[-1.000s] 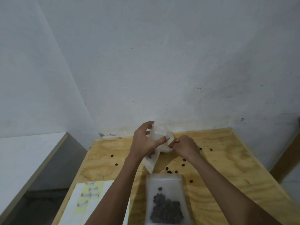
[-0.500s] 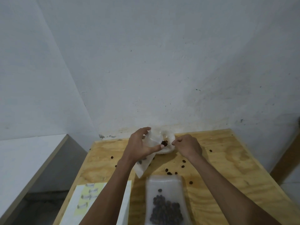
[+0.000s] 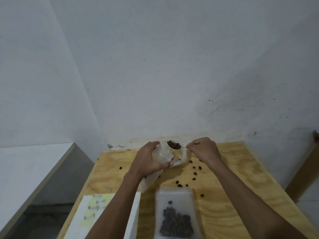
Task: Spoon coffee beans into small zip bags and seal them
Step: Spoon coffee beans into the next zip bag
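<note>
- The spoon point(image 3: 174, 145) has come up since a second ago: then the right hand point(image 3: 203, 150) was down at the tub point(image 3: 181, 156), now it pinches the handle and the bowl rides heaped with coffee beans point(image 3: 173, 145).
- The loaded spoon sits at about 1 o'clock from the left hand point(image 3: 148, 161), just above the mouth of the small bag point(image 3: 151, 178).
- The left hand grips that bag, thumb and fingers curled around its top and holding the mouth open; the bag hangs tilted toward 7 o'clock.
- By my reading, scooping is done and tipping into the bag comes next.
- A filled bag point(image 3: 176, 214) lies at 6 o'clock on the table point(image 3: 224, 195).
- Loose beans point(image 3: 195, 173) dot the wood around 4 o'clock of the tub, so spills seem likely.
</note>
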Tool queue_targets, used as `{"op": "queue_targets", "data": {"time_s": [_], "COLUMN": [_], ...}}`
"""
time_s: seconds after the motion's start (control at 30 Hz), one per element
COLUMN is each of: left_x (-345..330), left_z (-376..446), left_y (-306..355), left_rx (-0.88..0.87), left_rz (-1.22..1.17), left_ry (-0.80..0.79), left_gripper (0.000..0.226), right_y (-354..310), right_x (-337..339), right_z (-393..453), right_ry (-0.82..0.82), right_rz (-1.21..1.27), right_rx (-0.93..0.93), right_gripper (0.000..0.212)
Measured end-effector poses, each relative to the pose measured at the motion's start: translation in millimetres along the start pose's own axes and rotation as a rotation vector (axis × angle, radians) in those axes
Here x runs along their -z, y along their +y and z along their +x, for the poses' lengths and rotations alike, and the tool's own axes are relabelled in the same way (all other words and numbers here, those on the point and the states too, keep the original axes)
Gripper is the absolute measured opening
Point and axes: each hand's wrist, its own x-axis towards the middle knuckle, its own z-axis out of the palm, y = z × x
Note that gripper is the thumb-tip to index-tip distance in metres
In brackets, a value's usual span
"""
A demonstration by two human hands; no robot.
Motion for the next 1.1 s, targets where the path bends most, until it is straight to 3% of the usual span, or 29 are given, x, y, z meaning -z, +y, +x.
{"op": "queue_targets", "data": {"time_s": [0.17, 0.33, 0.5, 0.6, 0.7, 0.83, 0.97, 1.1], "left_x": [1, 2, 5, 5, 3, 1, -5, -14], "left_z": [-3, -3, -7, -8, -7, -9, -8, 0], "left_y": [1, 5, 11, 11, 7, -1, 1, 9], "left_rx": [-0.011, -0.048, -0.106, -0.132, -0.128, -0.073, 0.004, 0.113], "left_rz": [0.014, 0.020, 0.008, -0.003, 0.003, -0.032, -0.113, -0.229], "left_ry": [0.014, 0.069, 0.128, 0.139, 0.145, 0.146, 0.115, 0.079], "left_gripper": [0.110, 0.107, 0.108, 0.105, 0.104, 0.104, 0.101, 0.105], "right_y": [-12, -24, -35, -39, -40, -29, -8, 5], "right_x": [20, 23, 20, 20, 18, 17, 1, -22], "right_z": [-6, -13, -26, -33, -31, -21, -13, -13], "right_ry": [-0.056, -0.100, -0.039, -0.025, 0.119, 0.241, 0.145, 0.082], "right_rz": [0.096, -0.046, -0.219, -0.328, -0.446, -0.417, -0.491, -0.549], "right_rx": [0.060, 0.138, 0.227, 0.373, 0.496, 0.377, 0.192, 0.119], "right_gripper": [0.016, 0.015, 0.012, 0.016, 0.020, 0.024, 0.021, 0.023]}}
